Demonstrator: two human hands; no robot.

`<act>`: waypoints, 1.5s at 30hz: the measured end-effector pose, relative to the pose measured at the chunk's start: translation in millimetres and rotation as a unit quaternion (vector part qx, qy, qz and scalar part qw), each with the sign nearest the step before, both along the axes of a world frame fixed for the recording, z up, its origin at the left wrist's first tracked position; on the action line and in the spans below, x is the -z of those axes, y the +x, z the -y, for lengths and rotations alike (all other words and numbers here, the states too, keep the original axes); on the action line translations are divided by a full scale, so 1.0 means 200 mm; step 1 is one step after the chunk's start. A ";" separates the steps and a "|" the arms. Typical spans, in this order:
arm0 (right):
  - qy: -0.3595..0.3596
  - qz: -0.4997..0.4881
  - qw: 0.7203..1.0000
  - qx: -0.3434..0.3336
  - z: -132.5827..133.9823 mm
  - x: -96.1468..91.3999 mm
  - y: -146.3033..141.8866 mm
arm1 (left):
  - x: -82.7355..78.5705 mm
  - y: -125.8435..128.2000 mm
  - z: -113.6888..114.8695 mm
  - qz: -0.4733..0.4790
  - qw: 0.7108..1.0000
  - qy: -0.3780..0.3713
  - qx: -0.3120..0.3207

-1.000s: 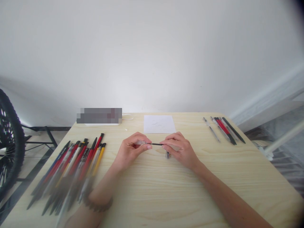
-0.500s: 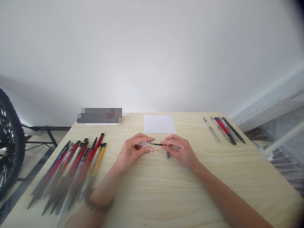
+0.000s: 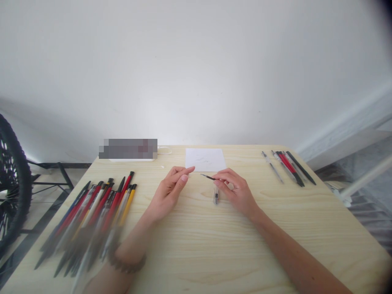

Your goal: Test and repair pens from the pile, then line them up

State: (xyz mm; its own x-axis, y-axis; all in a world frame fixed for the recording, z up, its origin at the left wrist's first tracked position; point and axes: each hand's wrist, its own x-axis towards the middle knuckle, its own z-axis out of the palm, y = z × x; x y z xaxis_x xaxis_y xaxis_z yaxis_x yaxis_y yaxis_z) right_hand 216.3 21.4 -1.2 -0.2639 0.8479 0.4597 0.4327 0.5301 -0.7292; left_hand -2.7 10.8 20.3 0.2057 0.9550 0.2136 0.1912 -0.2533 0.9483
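Observation:
My right hand (image 3: 237, 190) pinches a thin black pen refill (image 3: 208, 177) between thumb and forefinger, its tip pointing left toward my left hand. My left hand (image 3: 171, 188) rests on the wooden table (image 3: 196, 245) with its fingers pressed together in a pinch near the paper's corner. The clear pen barrel it holds barely shows. The two hands are a short gap apart. A small clear and dark pen part (image 3: 216, 196) lies on the table just under my right hand's fingers.
A white sheet of paper (image 3: 206, 159) lies beyond the hands. A large pile of red, black, yellow and white pens (image 3: 92, 212) covers the left side. Several pens (image 3: 289, 165) lie in a row at the far right. A bicycle wheel (image 3: 12, 183) stands off the left edge.
The hands have parted: the refill has come out of the barrel and stays in my right hand. My left hand moved up toward the paper with its fingers stretched further.

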 end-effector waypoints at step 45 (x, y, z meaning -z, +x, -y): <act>0.050 0.074 0.996 -0.021 0.03 -0.01 -0.02 | 0.05 0.03 0.00 0.133 0.985 -0.106 0.004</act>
